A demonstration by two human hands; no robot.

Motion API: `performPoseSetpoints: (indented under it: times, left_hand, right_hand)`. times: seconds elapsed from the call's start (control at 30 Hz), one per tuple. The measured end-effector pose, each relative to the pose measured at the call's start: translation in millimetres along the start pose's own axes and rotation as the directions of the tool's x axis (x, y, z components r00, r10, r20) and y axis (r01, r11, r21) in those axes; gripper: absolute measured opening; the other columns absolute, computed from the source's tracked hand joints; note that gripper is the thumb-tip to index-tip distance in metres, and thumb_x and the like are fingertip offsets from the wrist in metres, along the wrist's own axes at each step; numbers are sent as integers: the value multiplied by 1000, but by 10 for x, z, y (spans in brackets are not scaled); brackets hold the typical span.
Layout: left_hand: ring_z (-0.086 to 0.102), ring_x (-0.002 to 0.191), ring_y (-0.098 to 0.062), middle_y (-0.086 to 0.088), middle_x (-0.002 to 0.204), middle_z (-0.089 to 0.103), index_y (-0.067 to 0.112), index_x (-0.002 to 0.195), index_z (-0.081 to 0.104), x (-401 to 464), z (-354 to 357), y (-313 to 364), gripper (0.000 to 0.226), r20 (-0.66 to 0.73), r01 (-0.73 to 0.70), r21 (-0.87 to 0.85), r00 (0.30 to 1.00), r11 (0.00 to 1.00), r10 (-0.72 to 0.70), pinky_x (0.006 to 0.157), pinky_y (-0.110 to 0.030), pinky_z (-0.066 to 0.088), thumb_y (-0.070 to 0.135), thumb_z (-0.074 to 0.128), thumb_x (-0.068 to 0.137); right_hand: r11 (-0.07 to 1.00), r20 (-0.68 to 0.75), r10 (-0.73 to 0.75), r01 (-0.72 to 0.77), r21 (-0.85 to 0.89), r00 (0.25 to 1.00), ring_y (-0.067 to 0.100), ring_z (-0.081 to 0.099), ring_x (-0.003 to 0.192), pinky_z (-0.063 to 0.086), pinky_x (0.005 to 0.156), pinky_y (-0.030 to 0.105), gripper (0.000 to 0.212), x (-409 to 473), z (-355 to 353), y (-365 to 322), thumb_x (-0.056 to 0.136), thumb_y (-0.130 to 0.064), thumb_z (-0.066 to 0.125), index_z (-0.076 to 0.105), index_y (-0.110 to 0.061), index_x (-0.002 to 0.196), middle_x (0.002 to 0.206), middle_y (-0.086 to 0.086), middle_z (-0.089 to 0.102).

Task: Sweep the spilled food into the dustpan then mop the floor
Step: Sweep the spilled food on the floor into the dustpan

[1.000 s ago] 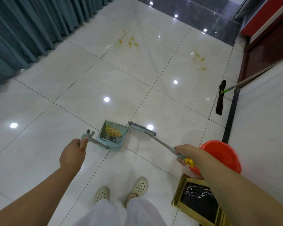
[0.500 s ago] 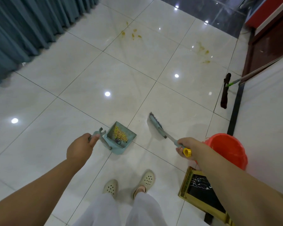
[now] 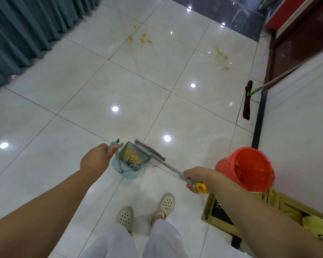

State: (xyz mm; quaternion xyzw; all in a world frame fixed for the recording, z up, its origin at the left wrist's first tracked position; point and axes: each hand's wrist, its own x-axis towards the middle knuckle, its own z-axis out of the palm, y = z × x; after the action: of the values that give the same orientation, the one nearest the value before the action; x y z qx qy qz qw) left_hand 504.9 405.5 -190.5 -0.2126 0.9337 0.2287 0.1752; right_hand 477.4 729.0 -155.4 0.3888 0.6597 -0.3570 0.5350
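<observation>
My left hand (image 3: 96, 161) grips the top of the handle of a pale blue dustpan (image 3: 131, 173), which stands on the floor in front of my feet with yellow food crumbs (image 3: 131, 157) inside. My right hand (image 3: 194, 176) holds the yellow-capped handle of a broom (image 3: 166, 165). Its dark bristle head (image 3: 149, 149) lies against the dustpan's right edge. Two patches of yellowish food stains mark the far tiles, one at the centre (image 3: 141, 39) and one to the right (image 3: 222, 57). A mop (image 3: 247, 98) with a dark head and green joint leans at the right wall.
A red bucket (image 3: 245, 171) stands just right of my right hand. A gold-framed black object (image 3: 218, 211) lies behind it by the wall. Teal curtains (image 3: 22, 32) hang along the left. A dark wooden cabinet (image 3: 302, 40) fills the far right. My feet in cream clogs (image 3: 163, 203) stand below the dustpan.
The broom head swung left from open floor until it rests against the dustpan's right edge. The dustpan handle has tipped more upright in my left hand. The view has shifted slightly.
</observation>
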Motion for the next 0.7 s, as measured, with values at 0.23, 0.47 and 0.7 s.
performPoseSetpoints:
  times: [0.23,0.47,0.7]
  left_hand:
    - [46,53,-19,-4,59,50,13,66,43,-64,-35,-116,55,3,-26,-24,1000,999,26,55,-28,37,59,28,93]
    - [46,54,-18,-4,59,51,14,64,42,-269,-85,-300,54,-17,1,-38,1000,999,-2,54,-28,35,58,30,94]
    - [48,54,-18,-2,59,50,16,65,44,-375,-96,-526,51,2,-5,-23,1000,1000,5,57,-31,42,56,32,94]
  right_hand:
    - [996,26,-70,69,48,997,6,42,31,38,29,15,39,-237,-242,143,96,-20,52,47,-7,132,64,10,49]
    - [990,-47,-109,113,90,993,8,40,39,37,29,14,27,-176,-148,7,95,-21,56,51,-3,115,68,12,50]
    - [998,-23,-57,57,-27,998,8,42,31,40,32,15,21,-45,304,44,95,-20,56,50,0,89,66,13,53]
